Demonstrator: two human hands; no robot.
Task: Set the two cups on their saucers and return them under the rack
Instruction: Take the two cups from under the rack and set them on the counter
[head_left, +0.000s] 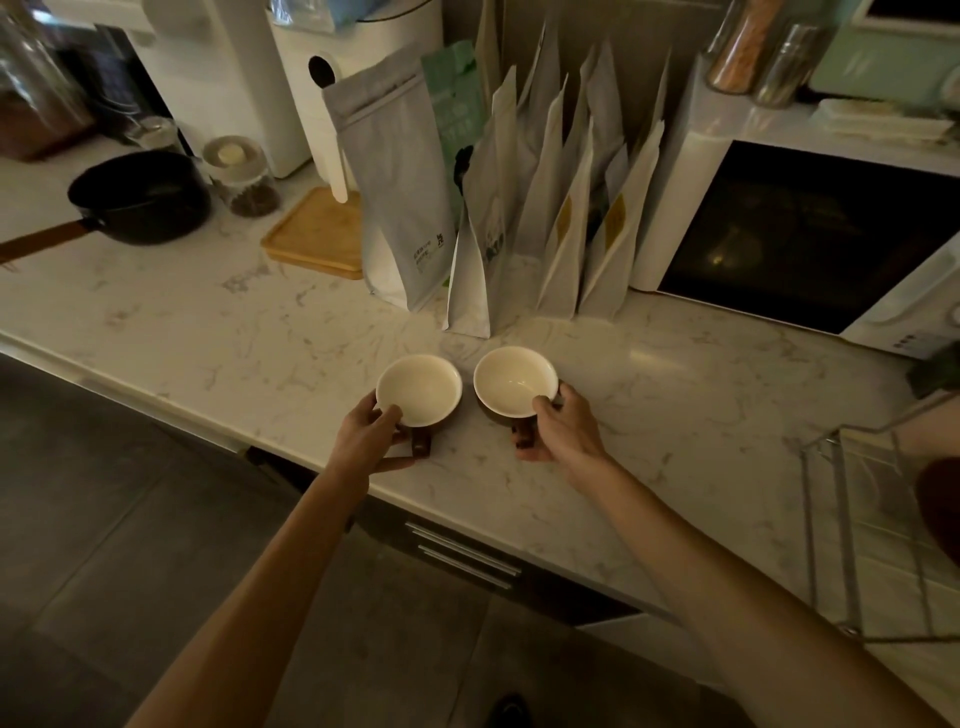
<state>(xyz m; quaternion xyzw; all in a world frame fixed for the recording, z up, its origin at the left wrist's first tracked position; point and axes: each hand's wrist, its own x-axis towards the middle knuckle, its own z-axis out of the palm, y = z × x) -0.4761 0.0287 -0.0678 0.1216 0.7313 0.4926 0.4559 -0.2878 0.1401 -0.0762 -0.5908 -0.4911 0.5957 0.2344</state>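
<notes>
- Hands: your left hand grips the left cup; your right hand grips the right cup
- Saucers unseen; next, carry both toward the rack

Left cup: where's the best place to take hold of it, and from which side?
Probably the left cup's dark handle. It sticks out toward the counter's front edge, so come from that near side. The left hand already has its grip there, thumb on the near rim; the cup stands upright and looks empty.
</notes>
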